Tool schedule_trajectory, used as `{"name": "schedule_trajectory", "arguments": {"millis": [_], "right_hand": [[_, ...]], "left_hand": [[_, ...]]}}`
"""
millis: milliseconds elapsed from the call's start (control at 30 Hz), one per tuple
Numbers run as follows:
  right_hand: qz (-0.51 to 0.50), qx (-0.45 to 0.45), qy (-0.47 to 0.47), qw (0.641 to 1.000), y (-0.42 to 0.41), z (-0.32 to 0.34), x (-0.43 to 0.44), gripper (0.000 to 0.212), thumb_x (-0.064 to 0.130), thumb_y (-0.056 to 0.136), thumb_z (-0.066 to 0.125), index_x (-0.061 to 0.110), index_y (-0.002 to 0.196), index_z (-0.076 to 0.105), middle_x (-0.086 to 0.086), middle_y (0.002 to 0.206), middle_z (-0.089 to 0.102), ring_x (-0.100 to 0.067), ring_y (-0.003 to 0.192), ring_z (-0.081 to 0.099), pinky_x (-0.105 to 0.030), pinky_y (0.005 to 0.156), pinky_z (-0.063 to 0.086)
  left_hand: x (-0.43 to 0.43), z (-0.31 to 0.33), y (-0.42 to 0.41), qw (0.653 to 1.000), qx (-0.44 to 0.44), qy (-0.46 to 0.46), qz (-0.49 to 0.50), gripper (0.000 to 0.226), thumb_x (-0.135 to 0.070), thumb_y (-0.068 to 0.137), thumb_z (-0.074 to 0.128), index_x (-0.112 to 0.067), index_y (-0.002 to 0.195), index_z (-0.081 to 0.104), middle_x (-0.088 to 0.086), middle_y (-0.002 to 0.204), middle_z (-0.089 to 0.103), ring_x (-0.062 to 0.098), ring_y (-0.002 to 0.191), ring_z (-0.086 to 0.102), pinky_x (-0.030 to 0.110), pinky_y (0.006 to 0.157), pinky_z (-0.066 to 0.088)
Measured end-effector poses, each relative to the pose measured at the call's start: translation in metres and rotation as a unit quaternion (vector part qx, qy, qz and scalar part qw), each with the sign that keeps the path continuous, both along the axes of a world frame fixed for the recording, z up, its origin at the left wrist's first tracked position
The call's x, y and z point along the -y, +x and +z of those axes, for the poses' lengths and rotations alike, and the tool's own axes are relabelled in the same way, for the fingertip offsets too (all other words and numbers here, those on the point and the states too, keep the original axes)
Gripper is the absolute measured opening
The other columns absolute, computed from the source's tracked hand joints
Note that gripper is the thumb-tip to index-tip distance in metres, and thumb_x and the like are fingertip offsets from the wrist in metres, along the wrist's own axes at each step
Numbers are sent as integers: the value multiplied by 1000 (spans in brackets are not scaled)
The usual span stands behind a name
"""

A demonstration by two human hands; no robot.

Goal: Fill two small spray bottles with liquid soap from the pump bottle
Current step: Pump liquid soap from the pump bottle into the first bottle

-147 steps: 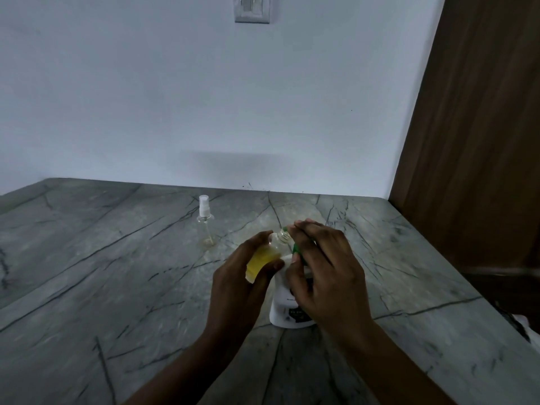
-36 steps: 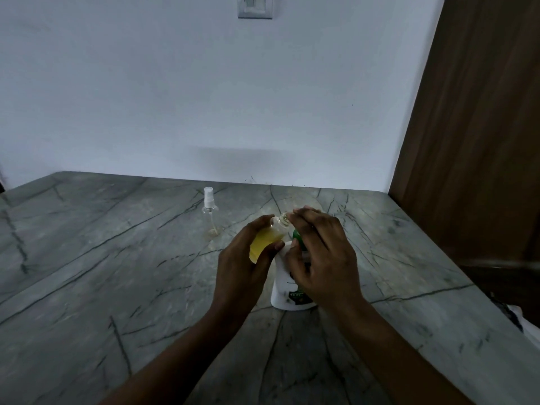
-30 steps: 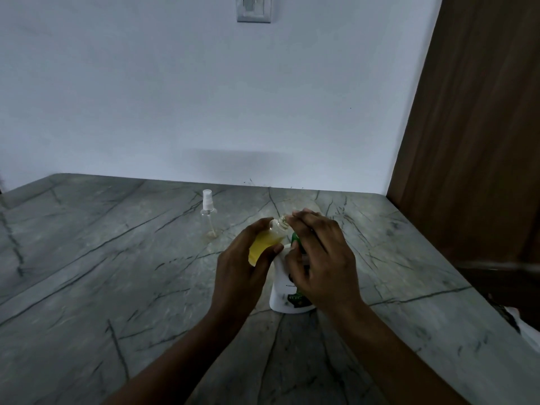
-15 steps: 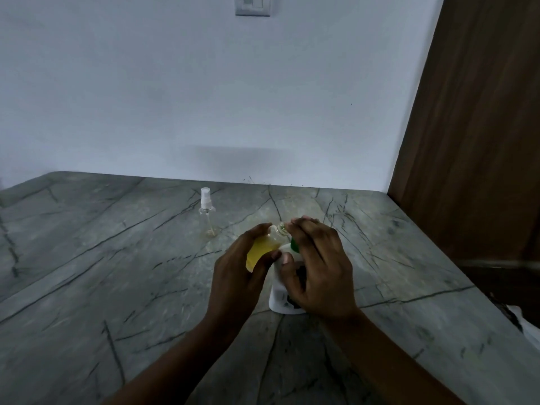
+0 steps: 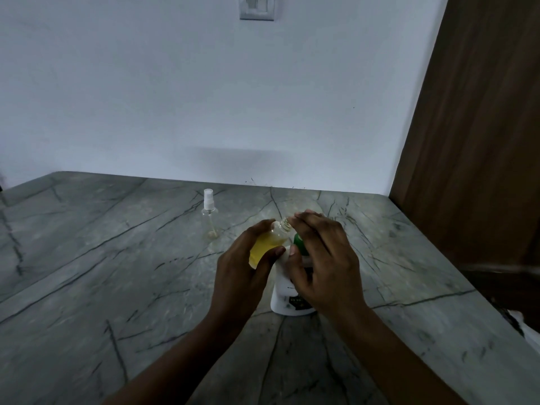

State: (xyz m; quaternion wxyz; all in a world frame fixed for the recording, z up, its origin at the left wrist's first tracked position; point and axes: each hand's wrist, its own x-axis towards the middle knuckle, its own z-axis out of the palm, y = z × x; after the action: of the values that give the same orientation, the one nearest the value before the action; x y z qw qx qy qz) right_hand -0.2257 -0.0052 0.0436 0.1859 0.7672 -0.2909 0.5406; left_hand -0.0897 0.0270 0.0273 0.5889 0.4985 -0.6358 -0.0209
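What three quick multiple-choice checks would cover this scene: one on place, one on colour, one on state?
1. Where is the capped bottle?
A. Upright on the counter, left of the left hand
B. In a sink
C. On the floor

2. What colour is the liquid in the held bottle?
A. Red
B. Yellow
C. Blue

3. What is the state of the held bottle's neck?
A. Fitted with a sprayer
B. Uncapped
C. Taped shut

Answers:
1 A: it stands alone on the stone, with nothing touching it.
2 B: yellow shows between the thumb and fingers of the left hand.
3 B: the bare threaded mouth shows at the tilted top.
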Motion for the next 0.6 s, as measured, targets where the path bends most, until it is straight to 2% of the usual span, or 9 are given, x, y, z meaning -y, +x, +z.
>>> {"name": "schedule_trajectory", "arguments": {"millis": [233,400,500,600], "right_hand": [[-1,12,0,1000,1,-1,1,38,21,88,49,-4,110,65,-17,110,64,-21,109,50,-17,98,35],[6,16,-3,1000,3,-9,2,47,30,98,35,-5,108,66,-17,107,65,-22,108,52,-21,97,38],[-6,15,-11,1000,3,-13,4,37,22,92,46,-5,106,67,-17,106,66,-22,107,52,-19,99,36],[-13,9,-13,1000,2,-14,4,36,21,86,51,-5,106,67,-17,106,66,-22,107,53,-19,99,36]], "left_hand": [[0,-1,0,1000,6,-1,2,42,-34,79,60,-25,120,53,-14,107,57,-18,95,50,1,77,38],[1,-5,1,1000,8,9,9,42,-27,80,65,-29,119,52,-18,105,55,-20,96,49,2,77,39],[0,-7,0,1000,7,10,6,42,-26,80,66,-29,119,52,-24,105,53,-21,96,48,1,77,39],[-1,-7,1,1000,4,7,4,41,-28,79,64,-30,118,52,-29,104,50,-21,96,48,1,76,39]]}}
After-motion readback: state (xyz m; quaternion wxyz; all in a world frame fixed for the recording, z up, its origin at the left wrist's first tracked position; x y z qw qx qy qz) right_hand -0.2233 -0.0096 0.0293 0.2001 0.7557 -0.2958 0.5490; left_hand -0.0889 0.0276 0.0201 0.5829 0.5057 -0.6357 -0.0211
